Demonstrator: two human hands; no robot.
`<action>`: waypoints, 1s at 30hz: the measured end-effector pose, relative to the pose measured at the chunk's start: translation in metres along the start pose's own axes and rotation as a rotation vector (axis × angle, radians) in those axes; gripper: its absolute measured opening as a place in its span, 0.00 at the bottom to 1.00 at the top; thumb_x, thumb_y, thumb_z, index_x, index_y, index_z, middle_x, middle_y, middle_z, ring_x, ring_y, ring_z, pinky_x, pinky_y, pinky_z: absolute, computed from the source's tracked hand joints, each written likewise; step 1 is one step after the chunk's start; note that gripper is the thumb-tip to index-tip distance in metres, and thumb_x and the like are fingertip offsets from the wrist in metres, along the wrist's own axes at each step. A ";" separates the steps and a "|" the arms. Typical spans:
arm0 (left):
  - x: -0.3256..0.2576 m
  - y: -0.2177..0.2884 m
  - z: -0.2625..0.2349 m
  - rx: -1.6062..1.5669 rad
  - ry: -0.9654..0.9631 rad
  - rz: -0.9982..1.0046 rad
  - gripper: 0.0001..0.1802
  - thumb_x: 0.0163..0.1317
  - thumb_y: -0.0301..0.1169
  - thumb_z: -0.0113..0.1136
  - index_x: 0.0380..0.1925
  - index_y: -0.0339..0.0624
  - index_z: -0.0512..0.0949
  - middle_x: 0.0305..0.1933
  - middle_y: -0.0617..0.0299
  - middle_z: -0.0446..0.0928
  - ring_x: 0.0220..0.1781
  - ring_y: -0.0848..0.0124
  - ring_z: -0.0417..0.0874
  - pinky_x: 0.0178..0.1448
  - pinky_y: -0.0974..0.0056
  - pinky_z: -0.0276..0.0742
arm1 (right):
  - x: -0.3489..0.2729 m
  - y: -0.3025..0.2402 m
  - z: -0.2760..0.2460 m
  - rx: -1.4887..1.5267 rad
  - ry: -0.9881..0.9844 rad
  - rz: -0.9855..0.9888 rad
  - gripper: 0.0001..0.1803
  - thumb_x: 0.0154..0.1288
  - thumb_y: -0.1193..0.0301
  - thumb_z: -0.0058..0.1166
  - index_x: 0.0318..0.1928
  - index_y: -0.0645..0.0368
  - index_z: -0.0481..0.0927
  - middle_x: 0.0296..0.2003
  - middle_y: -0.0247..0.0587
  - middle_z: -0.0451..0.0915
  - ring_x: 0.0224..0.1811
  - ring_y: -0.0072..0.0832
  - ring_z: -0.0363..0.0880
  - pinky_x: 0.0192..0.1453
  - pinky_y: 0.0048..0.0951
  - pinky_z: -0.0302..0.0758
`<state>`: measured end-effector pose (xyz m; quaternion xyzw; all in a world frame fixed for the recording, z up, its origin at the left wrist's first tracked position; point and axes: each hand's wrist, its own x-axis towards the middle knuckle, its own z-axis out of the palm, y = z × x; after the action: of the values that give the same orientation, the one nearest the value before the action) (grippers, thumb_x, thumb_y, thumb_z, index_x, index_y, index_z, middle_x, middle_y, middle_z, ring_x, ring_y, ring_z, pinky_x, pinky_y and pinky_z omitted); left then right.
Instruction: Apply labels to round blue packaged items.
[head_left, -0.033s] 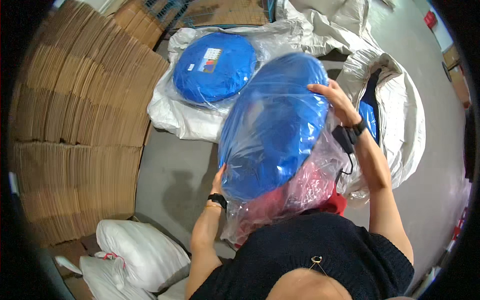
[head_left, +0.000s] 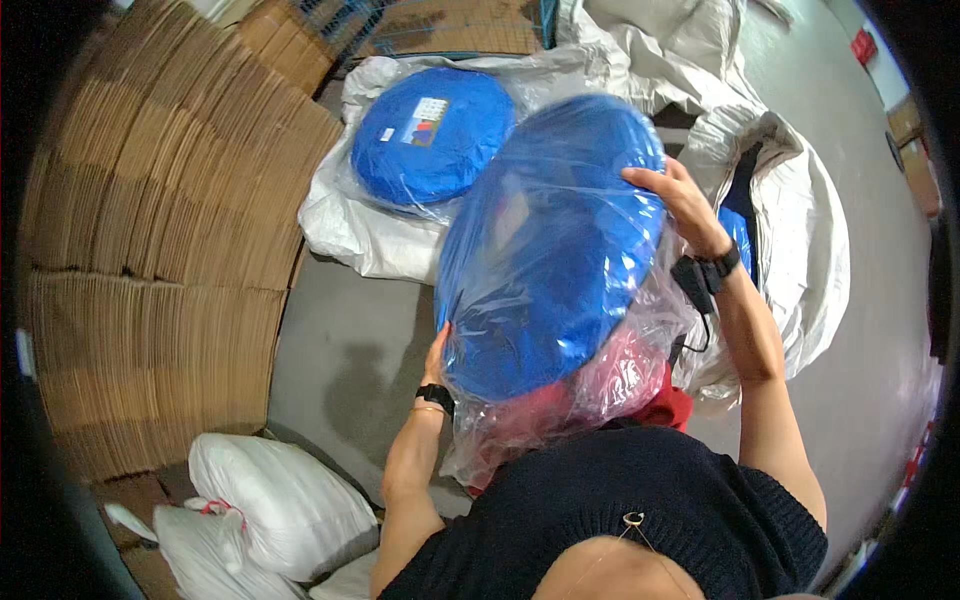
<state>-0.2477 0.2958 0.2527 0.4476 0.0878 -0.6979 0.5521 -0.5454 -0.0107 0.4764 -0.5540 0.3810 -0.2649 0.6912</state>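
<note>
Between my two hands I hold a large blue round folded bundle [head_left: 570, 260] wrapped in clear plastic, tilted upright in front of my body. My left hand [head_left: 436, 360] grips its lower left edge, with most of the fingers hidden behind it. On the upper right edge, my right hand [head_left: 688, 205] has its thumb on the front of the plastic and its other fingers mostly hidden behind the edge. Loose clear plastic [head_left: 625, 365] hangs below the bundle, with red fabric showing through. A second blue round bundle [head_left: 470, 130], with a label on it, lies beyond on white sacking [head_left: 375, 245].
Tall stacks of flat cardboard [head_left: 150, 350] stand at the left. Tied white sacks [head_left: 285, 505] sit at the lower left. An open white woven sack [head_left: 805, 270] at the right has blue and black material inside. A blue wire cage [head_left: 545, 25] stands at the back.
The blue bundle and my right hand have shifted very slightly; the whole view has moved a little too. Both hands keep their hold.
</note>
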 end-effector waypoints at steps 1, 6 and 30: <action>-0.005 0.004 0.009 0.017 0.026 0.118 0.25 0.60 0.47 0.50 0.47 0.38 0.73 0.44 0.57 0.76 0.47 0.64 0.76 0.53 0.61 0.71 | -0.013 -0.014 0.000 -0.007 -0.041 -0.079 0.13 0.57 0.69 0.54 0.40 0.64 0.74 0.28 0.27 0.75 0.26 0.12 0.72 0.31 0.14 0.69; -0.049 0.049 0.064 0.123 0.119 0.556 0.31 0.61 0.50 0.49 0.53 0.35 0.66 0.52 0.54 0.71 0.50 0.63 0.74 0.54 0.60 0.70 | -0.108 -0.061 0.001 0.037 0.013 -0.360 0.29 0.52 0.71 0.57 0.54 0.68 0.66 0.42 0.37 0.76 0.40 0.19 0.74 0.47 0.20 0.70; -0.205 0.012 0.142 0.493 0.164 1.225 0.29 0.61 0.45 0.52 0.54 0.35 0.64 0.53 0.55 0.69 0.49 0.66 0.73 0.51 0.61 0.71 | -0.184 0.055 -0.056 0.415 0.493 -0.401 0.26 0.56 0.62 0.56 0.52 0.65 0.69 0.43 0.38 0.76 0.41 0.23 0.74 0.46 0.23 0.72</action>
<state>-0.3141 0.3452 0.4878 0.5813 -0.3032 -0.2213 0.7219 -0.6996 0.1163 0.4608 -0.3852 0.3581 -0.5920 0.6106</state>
